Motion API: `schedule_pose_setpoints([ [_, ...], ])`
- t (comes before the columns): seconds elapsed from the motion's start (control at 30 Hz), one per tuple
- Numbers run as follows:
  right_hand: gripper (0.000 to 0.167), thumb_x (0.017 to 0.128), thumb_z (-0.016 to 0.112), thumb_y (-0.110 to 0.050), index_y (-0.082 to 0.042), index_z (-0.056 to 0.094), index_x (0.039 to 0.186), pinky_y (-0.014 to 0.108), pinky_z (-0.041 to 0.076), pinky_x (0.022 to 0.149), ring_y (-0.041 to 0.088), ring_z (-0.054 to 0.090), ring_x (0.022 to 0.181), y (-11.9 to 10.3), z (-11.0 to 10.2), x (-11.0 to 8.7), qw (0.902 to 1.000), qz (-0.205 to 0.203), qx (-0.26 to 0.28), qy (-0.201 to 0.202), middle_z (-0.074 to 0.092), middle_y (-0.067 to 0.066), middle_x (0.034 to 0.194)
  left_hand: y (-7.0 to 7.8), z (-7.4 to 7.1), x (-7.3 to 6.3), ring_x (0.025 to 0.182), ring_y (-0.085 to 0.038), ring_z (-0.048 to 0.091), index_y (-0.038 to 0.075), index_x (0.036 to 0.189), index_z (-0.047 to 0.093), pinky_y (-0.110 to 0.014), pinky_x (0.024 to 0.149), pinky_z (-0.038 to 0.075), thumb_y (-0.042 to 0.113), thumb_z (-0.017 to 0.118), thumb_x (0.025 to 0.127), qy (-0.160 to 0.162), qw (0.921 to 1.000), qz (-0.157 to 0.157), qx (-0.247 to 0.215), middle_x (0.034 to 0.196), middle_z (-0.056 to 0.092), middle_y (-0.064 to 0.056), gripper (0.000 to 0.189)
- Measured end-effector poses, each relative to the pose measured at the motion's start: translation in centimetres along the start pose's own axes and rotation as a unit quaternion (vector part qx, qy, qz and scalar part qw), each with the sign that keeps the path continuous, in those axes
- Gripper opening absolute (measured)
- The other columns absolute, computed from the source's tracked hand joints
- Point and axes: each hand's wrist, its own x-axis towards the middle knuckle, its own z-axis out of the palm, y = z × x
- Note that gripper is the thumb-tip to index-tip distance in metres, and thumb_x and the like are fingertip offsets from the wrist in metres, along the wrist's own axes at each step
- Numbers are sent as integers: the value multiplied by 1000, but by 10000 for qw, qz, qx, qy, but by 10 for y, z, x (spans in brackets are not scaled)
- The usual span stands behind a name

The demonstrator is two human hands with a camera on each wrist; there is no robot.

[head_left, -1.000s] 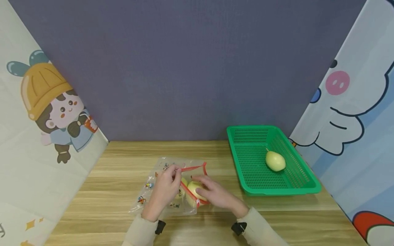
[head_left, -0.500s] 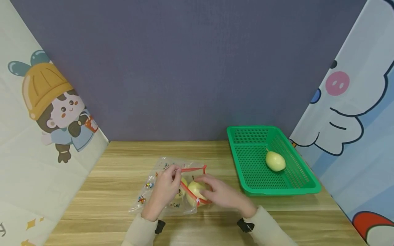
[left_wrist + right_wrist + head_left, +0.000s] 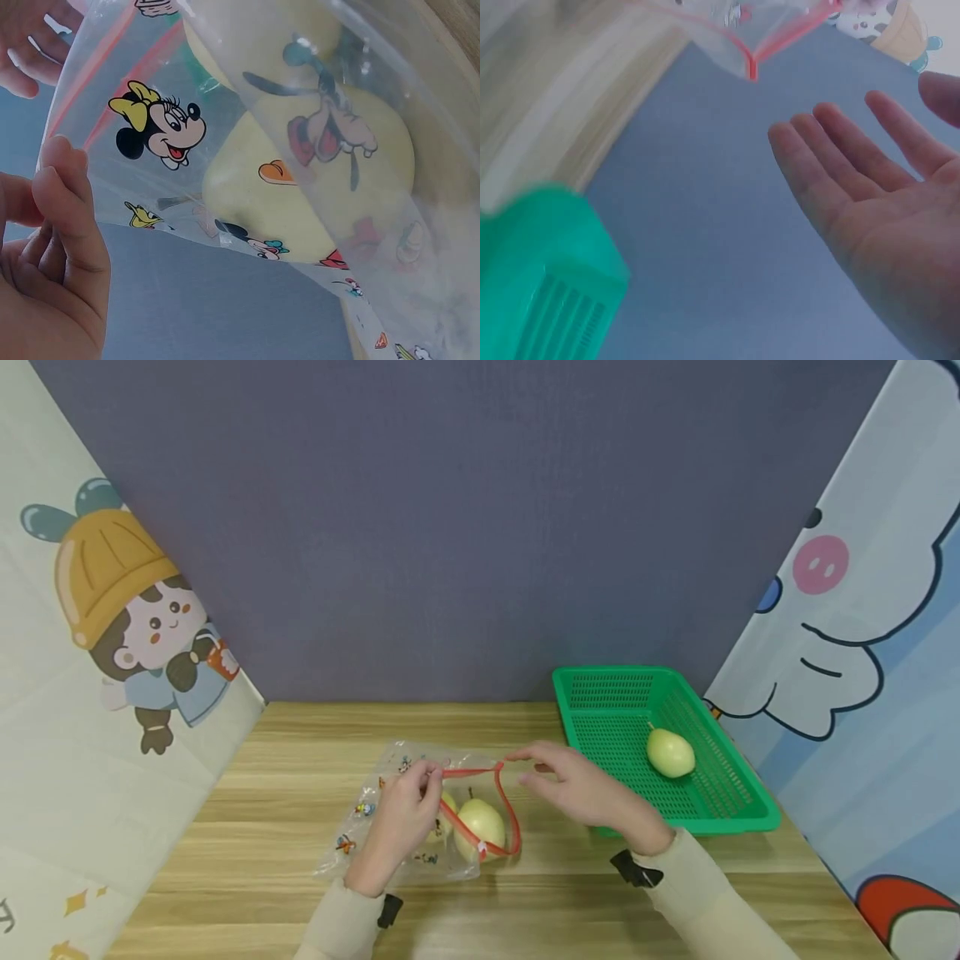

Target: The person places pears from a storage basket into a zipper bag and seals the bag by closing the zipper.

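A clear zip bag point(image 3: 457, 864) printed with small cartoon figures lies on the table, its red-edged mouth held apart. My left hand point(image 3: 406, 810) pinches the bag's rim between thumb and fingers, which the left wrist view point(image 3: 60, 247) shows close up. Two pale yellow pears are inside; the nearer pear point(image 3: 481, 828) sits at the mouth, and the other pear point(image 3: 307, 172) lies deeper behind the printed plastic. To the right of the mouth, my right hand point(image 3: 581, 783) hovers with fingers extended and holds nothing. One more pear point(image 3: 671, 753) rests in the green basket.
The green plastic basket point(image 3: 690, 827) stands at the right on the wooden table point(image 3: 300, 735), close to my right hand. A dark grey panel point(image 3: 450, 527) rises behind the table. Cartoon-printed sheets flank both sides.
My right hand has come away from the pear at the bag's mouth and moved right and up toward the basket. My left hand keeps its pinch on the rim.
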Motion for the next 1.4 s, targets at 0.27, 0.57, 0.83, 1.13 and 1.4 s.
schedule_pose_setpoints([
  [0.27, 40, 106, 56, -30, -9, 58, 140, 52, 46, 103, 32, 54, 127, 16, -28, -1, 9974, 246, -510, 444, 57, 9, 141, 0, 2, 0, 37, 5, 35, -3, 102, 69, -16, 31, 29, 2, 58, 101, 73, 9999, 97, -40, 54, 45, 14, 12],
  [0.57, 47, 107, 54, -31, -6, 51, 146, 61, 37, 110, 42, 39, 142, 37, -58, 3, 9909, 728, -949, 613, 47, 17, 151, 1, 1, 0, 36, 4, 34, -4, 102, 68, -18, 30, 30, 1, 57, 100, 19, 10000, 15, -51, 53, 44, 15, 12],
  [0.83, 51, 106, 54, -30, -3, 47, 148, 65, 37, 107, 45, 38, 139, 66, -78, 4, 9818, 1010, -1260, 997, 42, 23, 152, -2, 3, 0, 37, 5, 33, -5, 102, 68, -17, 30, 29, 1, 58, 100, 45, 10000, 66, -54, 53, 43, 15, 12],
  [1.13, 64, 105, 54, -40, 0, 39, 152, 71, 29, 108, 53, 28, 142, 92, -102, 1, 9714, 1573, -1573, 832, 32, 31, 156, -4, 3, 0, 38, 6, 32, -5, 102, 68, -16, 31, 29, 1, 57, 100, 86, 9998, 188, -69, 54, 44, 15, 12],
  [1.4, 69, 103, 55, -38, 7, 35, 152, 72, 30, 107, 58, 26, 139, 112, -119, 3, 9618, 1918, -1869, 568, 29, 38, 153, -2, 3, 0, 37, 6, 33, -5, 102, 68, -17, 30, 30, 0, 58, 100, 61, 9999, 129, -89, 54, 44, 15, 12],
])
